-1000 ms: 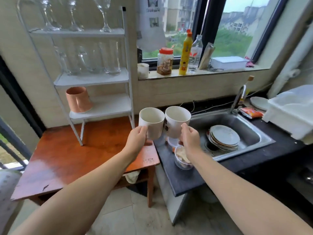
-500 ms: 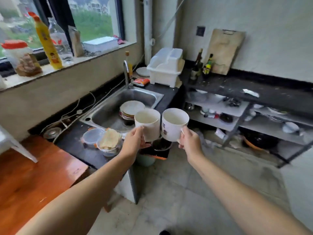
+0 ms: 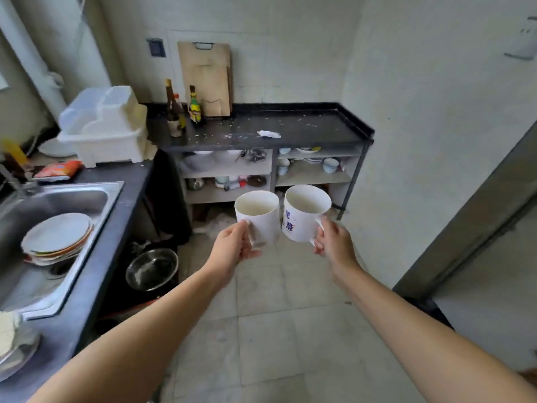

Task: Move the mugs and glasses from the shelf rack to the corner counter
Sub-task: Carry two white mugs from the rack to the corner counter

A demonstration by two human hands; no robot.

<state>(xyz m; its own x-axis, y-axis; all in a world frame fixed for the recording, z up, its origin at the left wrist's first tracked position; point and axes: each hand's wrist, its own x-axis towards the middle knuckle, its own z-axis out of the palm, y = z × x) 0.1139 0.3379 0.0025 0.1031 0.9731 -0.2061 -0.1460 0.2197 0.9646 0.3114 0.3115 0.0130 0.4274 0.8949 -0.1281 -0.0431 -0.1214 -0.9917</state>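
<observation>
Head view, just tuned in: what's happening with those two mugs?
A person carries one white mug in each hand: a plain mug in the left hand, a mug with blue print in the right hand. Both are held by the handle over the floor, facing the black corner counter, not yet set down.

Black corner counter [image 3: 305,128]: two bottles [image 3: 195,105], cutting board [image 3: 207,78], white scrap [image 3: 268,134].

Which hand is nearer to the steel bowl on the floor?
Left. The left hand holds its mug up and right of the steel bowl; the right hand is farther right.
</observation>
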